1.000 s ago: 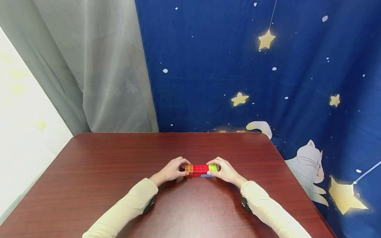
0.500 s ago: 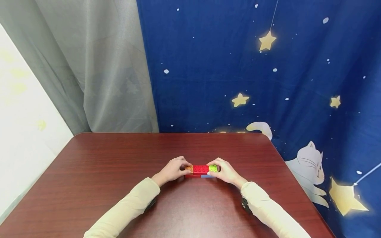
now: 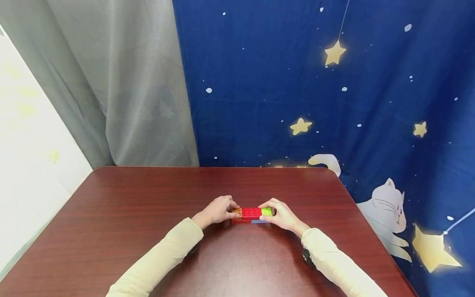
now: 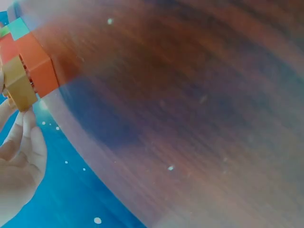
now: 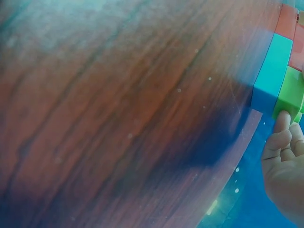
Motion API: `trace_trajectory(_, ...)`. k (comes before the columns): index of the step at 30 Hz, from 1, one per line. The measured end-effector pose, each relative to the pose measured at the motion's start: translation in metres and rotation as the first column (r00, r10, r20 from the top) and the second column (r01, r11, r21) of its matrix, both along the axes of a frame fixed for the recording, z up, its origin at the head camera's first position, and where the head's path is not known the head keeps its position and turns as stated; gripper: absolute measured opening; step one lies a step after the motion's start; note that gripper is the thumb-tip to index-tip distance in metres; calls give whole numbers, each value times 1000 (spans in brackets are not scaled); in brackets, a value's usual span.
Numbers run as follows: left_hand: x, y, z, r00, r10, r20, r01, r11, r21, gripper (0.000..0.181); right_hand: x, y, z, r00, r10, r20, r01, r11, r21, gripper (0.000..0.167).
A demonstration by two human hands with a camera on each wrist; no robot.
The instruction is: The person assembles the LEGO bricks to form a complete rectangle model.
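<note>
A low row of toy building bricks lies on the table in the head view, two layers high. On top sit an orange brick (image 3: 237,212) at the left, a red brick (image 3: 251,212) in the middle and a lime green brick (image 3: 266,211) at the right. Beneath them are a red brick (image 4: 40,61) and a blue brick (image 5: 273,71). My left hand (image 3: 217,210) pinches the orange brick between thumb and fingers; studs show in a narrow gap under it in the left wrist view. My right hand (image 3: 283,215) pinches the green brick, which rests against the blue one.
The dark reddish-brown table (image 3: 148,198) spreads out around the bricks. Behind it hang a grey curtain (image 3: 144,82) and a blue curtain (image 3: 259,82) with stars and a white cat. A pale surface (image 3: 33,136) stands at the left.
My left hand has shifted slightly right, and its fingers cover more of the orange brick. The right hand keeps its hold on the green brick. The head view has tilted a little.
</note>
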State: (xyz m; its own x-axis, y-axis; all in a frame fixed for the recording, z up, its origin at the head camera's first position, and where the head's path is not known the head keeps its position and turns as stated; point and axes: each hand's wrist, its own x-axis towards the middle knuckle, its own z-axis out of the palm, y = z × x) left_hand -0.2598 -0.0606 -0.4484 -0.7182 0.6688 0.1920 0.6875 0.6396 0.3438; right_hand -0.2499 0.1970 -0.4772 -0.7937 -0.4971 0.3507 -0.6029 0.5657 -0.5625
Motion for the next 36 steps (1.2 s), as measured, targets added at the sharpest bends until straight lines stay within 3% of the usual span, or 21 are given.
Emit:
trace_trajectory(5,1,2,4,999,28,-16,-29,998,-53,27,0,-1,0,1000,-9,11,9,1000,-1,33)
trace_trajectory(10,4,3,6,997,32,-73,-39,994,-98,26,0,-2,-1,1000,-4,23,4,1000,5,33)
trace_trajectory(19,7,2,-1,995,34,-97,-44,994,-99,32,1,-2,2,1000,-13,22,13,1000,4,34)
trace_trajectory(26,9,-7,-10,996,74,-42,-76,996,-44,37,2,-3,-1,1000,-8,24,8,1000,6,33)
trace_trajectory(30,10,-12,-15,995,104,-5,-103,993,58,32,3,-3,-1,1000,-17,26,17,1000,-4,32)
trace_trajectory(36,9,-15,-16,995,92,49,-99,982,163,23,4,-2,1,999,-16,30,16,1000,-15,32)
